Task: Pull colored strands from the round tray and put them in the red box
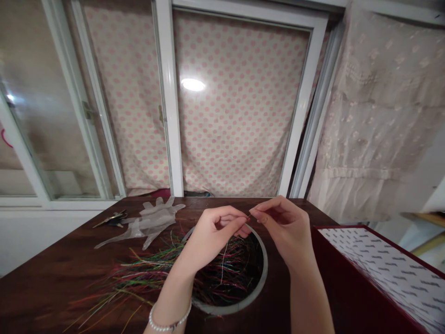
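Above the table, my left hand [217, 232] is closed in a pinch on a thin wire [224, 265], whose pale end hangs down below the fingers. My right hand [287, 227] pinches the same strand a short way to the right, with thumb and forefinger together. Only a tiny length shows between the two pinches. Beneath my hands, a bundle of thin coloured wires [149, 269] in red, green and yellow lies across a round dark dish [264, 273] with a pale rim. My left forearm hides part of the bundle. A beaded bracelet [169, 326] circles my left wrist.
On the dark wooden table [59, 273], clear plastic gloves [151, 220] lie at the back left beside scissors [113, 219] with dark handles. A dark red box [365, 273] with a white printed lining stands at the right. Behind is a window [239, 106] with a dotted curtain.
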Available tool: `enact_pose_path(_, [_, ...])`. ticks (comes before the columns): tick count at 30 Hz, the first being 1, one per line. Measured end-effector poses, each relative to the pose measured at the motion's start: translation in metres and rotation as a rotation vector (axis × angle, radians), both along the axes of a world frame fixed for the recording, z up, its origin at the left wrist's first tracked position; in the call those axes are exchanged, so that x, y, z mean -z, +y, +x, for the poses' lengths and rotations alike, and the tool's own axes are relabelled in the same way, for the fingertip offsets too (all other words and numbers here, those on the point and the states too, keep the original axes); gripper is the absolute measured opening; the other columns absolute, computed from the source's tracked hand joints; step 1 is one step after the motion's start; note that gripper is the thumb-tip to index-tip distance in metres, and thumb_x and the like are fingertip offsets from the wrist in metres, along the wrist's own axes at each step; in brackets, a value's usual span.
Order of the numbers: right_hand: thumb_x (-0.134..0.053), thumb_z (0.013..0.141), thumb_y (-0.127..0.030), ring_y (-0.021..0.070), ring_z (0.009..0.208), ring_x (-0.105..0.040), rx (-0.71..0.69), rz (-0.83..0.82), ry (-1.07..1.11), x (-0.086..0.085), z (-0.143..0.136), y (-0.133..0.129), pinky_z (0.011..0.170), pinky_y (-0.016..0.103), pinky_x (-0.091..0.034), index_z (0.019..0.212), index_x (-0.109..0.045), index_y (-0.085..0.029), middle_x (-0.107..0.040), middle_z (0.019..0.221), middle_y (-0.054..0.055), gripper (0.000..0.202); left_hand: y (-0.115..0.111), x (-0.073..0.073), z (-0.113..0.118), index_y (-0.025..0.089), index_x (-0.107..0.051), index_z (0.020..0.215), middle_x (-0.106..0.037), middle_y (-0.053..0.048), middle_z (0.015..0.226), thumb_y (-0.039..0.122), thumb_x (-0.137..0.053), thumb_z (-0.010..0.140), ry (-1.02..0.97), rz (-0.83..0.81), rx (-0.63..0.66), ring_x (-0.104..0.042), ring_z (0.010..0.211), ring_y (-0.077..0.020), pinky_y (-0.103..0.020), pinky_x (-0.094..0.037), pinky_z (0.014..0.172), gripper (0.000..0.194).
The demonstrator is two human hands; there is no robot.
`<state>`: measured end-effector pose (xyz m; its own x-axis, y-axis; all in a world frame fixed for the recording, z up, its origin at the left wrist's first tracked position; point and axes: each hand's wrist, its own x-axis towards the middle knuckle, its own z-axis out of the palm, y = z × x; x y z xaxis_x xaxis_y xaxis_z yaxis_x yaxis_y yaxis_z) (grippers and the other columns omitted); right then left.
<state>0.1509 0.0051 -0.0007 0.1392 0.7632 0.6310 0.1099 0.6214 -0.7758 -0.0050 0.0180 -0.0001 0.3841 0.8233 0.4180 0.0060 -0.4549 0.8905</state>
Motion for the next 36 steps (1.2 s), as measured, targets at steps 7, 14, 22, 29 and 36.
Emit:
enact_pose_path(7, [-0.065,0.076,-0.016,0.0109,0.065,-0.062,0.004,0.031,-0.037,0.0011,0.0004,-0.0001,0.061,0.023,-0.049,0.075,-0.068,-0.021,-0.07,0.077,0.0,0.006,0.0006,-0.0007,-0.003,0.012,-0.064,0.076,-0.066,-0.002,0.064,0.026,-0.059,0.081,-0.055,-0.075,0.017,-0.059,0.056,-0.0083,-0.018,-0.048,0.055,0.016])
enact_pose_path(14, [-0.061,0.077,-0.011,0.0125,0.072,-0.062,0.053,0.137,-0.163,0.0037,0.0027,0.0028,0.062,0.024,-0.048,0.077,-0.068,-0.022,-0.068,0.078,0.0,0.012,0.0018,-0.0008,-0.0031,0.013,-0.065,0.076,-0.065,-0.002,0.063,0.026,-0.059,0.081,-0.055,-0.105,0.009,-0.058,0.055,-0.0077,-0.017,-0.047,0.055,0.016])
enact_pose_path(22, [-0.058,0.079,-0.007,0.0106,0.069,-0.057,0.088,0.257,-0.316,0.0018,-0.0024,0.0047,0.059,0.023,-0.044,0.076,-0.064,-0.018,-0.062,0.074,0.0,0.013,0.002,0.002,-0.0018,0.013,-0.066,0.081,-0.067,-0.002,0.066,0.025,-0.058,0.081,-0.018,-0.045,-0.037,-0.059,0.061,-0.0097,-0.02,-0.046,0.059,0.014])
enact_pose_path(29, [-0.057,0.08,-0.009,0.0108,0.066,-0.057,0.114,0.218,-0.336,0.0047,-0.0027,0.006,0.06,0.024,-0.045,0.076,-0.063,-0.018,-0.062,0.073,-0.001,0.011,0.005,0.0064,-0.0001,0.016,-0.067,0.081,-0.067,-0.002,0.073,0.022,-0.058,0.08,0.105,0.143,-0.183,-0.057,0.067,-0.0118,-0.022,-0.043,0.061,0.011])
enact_pose_path(36, [-0.056,0.081,-0.013,0.0131,0.069,-0.058,0.122,0.208,-0.321,0.006,-0.0021,0.0072,0.064,0.026,-0.046,0.077,-0.063,-0.018,-0.063,0.074,0.001,0.01,0.0048,0.0068,0.0002,0.018,-0.07,0.082,-0.064,-0.001,0.068,0.022,-0.058,0.079,0.156,0.23,-0.292,-0.052,0.061,-0.0114,-0.022,-0.039,0.055,0.013])
